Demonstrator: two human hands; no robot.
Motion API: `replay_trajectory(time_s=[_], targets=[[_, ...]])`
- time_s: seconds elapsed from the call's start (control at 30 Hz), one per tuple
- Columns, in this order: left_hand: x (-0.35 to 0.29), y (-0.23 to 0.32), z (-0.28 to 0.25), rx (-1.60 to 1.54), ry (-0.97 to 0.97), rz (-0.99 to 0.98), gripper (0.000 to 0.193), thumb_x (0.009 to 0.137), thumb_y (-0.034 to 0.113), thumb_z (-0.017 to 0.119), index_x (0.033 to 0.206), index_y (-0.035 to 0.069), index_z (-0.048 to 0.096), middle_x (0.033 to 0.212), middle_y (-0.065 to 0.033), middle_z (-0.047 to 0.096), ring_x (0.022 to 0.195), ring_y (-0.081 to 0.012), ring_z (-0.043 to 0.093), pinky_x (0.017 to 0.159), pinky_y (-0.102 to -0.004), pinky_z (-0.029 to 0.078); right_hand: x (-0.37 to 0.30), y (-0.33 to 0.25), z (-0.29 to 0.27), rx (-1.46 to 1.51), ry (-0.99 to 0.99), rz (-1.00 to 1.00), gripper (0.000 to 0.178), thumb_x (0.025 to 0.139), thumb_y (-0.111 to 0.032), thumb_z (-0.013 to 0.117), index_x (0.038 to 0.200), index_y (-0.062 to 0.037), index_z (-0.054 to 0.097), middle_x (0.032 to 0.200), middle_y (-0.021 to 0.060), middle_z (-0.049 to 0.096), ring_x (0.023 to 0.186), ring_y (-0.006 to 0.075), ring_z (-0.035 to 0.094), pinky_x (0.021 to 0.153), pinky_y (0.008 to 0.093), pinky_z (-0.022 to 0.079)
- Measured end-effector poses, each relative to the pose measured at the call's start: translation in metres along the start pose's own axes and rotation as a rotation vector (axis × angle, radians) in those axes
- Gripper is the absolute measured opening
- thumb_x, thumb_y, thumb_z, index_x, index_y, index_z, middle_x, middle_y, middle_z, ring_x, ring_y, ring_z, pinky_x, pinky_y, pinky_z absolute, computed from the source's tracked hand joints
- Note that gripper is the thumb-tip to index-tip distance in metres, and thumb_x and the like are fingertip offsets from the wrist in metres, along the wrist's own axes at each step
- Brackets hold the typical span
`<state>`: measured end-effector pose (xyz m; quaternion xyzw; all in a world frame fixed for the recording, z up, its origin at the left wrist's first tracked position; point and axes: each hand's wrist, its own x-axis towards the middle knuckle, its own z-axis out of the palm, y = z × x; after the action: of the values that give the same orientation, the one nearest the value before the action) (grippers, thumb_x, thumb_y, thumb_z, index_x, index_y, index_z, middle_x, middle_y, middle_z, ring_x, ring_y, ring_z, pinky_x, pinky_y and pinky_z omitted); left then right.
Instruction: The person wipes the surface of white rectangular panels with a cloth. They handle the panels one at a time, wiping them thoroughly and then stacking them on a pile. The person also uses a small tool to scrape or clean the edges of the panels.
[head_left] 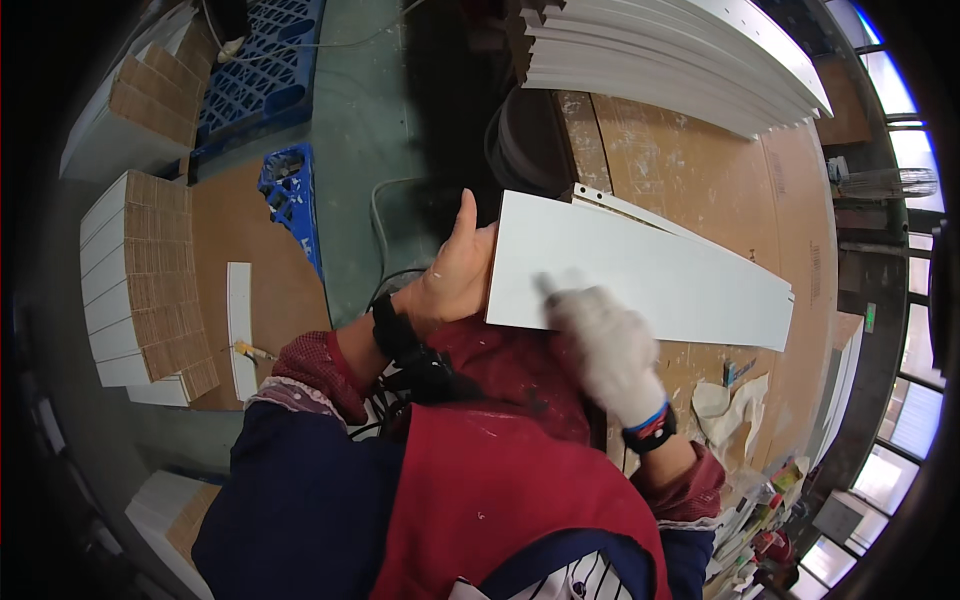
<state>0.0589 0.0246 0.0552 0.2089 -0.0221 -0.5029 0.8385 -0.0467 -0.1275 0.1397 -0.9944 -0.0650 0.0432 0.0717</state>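
A long white board (640,265) lies across the table's near edge, its left end sticking out past the edge. My bare left hand (458,272) holds that end, with the thumb pointing up and away from the board and the fingers hidden behind and under it. Over the board's near edge is my right hand (605,345) in a white glove, smeared by motion. Its fingers are closed round a small dark thing (545,287), too blurred to name, which is over the white face. Beneath the board a pale strip with holes (592,195) shows along the far side.
A stack of white panels (670,60) lies on the far part of the cardboard-covered table (700,160). A crumpled cloth (733,410) is by my right wrist. Left are stacked white boards (140,280), a white strip (240,325) and a blue pallet (262,75).
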Motion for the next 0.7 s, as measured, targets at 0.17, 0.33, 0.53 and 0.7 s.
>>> replay_trajectory(time_s=[0.17, 0.33, 0.53, 0.7], targets=[[-0.001, 0.000, 0.002, 0.011, 0.011, 0.010, 0.085, 0.088, 0.068, 0.021, 0.139, 0.001, 0.031, 0.140, -0.0127, 0.040, 0.128, -0.0248, 0.039, 0.107, -0.0397, 0.030, 0.001, -0.007, 0.007, 0.605, -0.091, -0.332, 0.017, 0.078, -0.010, 0.058, 0.095, -0.0124, 0.059, 0.081, 0.0062, 0.059, 0.062, 0.0256, 0.058, 0.055, 0.0347, 0.049], [-0.008, -0.010, -0.015, 0.254, 0.034, -0.069, 0.048, 0.093, 0.033, 0.051, 0.125, -0.002, 0.045, 0.112, -0.0141, 0.059, 0.095, -0.0230, 0.061, 0.077, -0.0346, 0.053, -0.014, 0.064, -0.036, 0.796, 0.090, 0.629, 0.008, 0.086, -0.010, 0.057, 0.089, -0.0040, 0.059, 0.071, 0.0118, 0.059, 0.059, 0.0185, 0.056, 0.056, 0.0286, 0.044], [-0.009, -0.011, -0.007, 0.431, -0.045, -0.058, 0.031, 0.083, 0.009, 0.061, 0.109, -0.005, 0.054, 0.091, -0.0137, 0.063, 0.075, -0.0210, 0.064, 0.059, -0.0295, 0.054, 0.012, 0.105, -0.019, -0.056, 0.196, 0.622, 0.022, 0.089, -0.026, 0.051, 0.088, -0.0040, 0.056, 0.073, 0.0192, 0.058, 0.067, 0.0344, 0.061, 0.062, 0.0410, 0.047], [-0.013, -0.011, -0.011, 0.488, 0.001, -0.026, 0.029, 0.081, 0.005, 0.061, 0.107, -0.005, 0.056, 0.086, -0.0136, 0.064, 0.075, -0.0221, 0.064, 0.063, -0.0321, 0.053, 0.066, 0.019, 0.002, -0.123, 0.117, 0.187, 0.016, 0.081, -0.015, 0.054, 0.094, -0.0058, 0.052, 0.072, 0.0113, 0.054, 0.066, 0.0296, 0.062, 0.058, 0.0381, 0.051]])
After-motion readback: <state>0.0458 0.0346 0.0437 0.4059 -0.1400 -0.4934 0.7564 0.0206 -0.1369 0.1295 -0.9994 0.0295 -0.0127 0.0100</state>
